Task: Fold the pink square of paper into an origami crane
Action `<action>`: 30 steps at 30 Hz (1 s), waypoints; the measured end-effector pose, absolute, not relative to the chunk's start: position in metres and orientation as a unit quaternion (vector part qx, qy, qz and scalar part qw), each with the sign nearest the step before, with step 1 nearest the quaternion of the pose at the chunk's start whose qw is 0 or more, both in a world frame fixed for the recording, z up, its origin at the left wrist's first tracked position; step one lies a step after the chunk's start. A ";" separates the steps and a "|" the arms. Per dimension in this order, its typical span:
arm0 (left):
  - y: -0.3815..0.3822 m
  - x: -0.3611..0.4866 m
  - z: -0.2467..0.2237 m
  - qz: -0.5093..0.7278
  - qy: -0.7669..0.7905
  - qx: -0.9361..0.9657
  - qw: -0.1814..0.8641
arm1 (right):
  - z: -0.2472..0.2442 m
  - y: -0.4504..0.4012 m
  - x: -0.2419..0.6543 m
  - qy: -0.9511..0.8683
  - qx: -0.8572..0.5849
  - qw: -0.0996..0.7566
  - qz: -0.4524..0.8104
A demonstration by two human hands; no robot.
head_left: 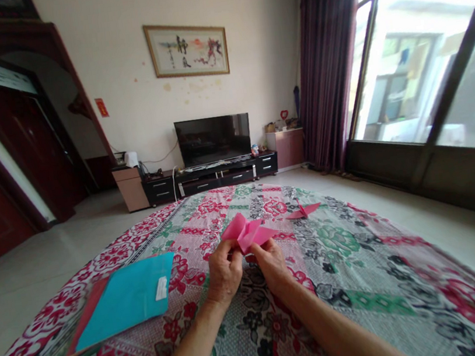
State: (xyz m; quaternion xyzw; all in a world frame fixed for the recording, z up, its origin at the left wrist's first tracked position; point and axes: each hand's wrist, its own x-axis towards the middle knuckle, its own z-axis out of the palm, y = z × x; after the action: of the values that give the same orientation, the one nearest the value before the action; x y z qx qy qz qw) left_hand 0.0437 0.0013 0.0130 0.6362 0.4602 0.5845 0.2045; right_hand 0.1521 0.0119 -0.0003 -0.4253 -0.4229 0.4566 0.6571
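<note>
A folded piece of pink paper (247, 232), with pointed flaps like an origami bird, is held up between both hands above the table. My left hand (224, 268) pinches its lower left side between thumb and fingers. On the lower right side, my right hand (270, 260) grips the paper with its thumb on the near face. The fingertips behind the paper are partly hidden. Beyond my right hand, a second folded pink paper shape (304, 210) with pointed ends rests on the tablecloth.
A floral tablecloth (348, 333) covers the round table. To the left lies a pack of blue paper (126, 299) with a white label and a reddish sheet under it. Past the table stand a television (214, 140) and a low black cabinet (161, 187).
</note>
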 end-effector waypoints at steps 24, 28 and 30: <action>0.010 0.043 0.001 0.621 0.434 0.532 0.378 | 0.002 0.012 0.154 -0.406 -0.335 0.673 0.520; 0.013 0.041 -0.002 0.625 0.447 0.518 0.376 | 0.001 0.012 0.156 -0.411 -0.331 0.660 0.535; 0.015 0.040 -0.004 0.628 0.452 0.510 0.375 | 0.000 0.011 0.157 -0.404 -0.324 0.660 0.544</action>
State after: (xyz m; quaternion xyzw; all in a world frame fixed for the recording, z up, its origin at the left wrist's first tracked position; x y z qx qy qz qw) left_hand 0.0403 0.0145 -0.0036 0.5104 0.4523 0.6279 0.3751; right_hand 0.1574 0.0113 -0.0003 -0.3241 -0.4043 0.5441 0.6599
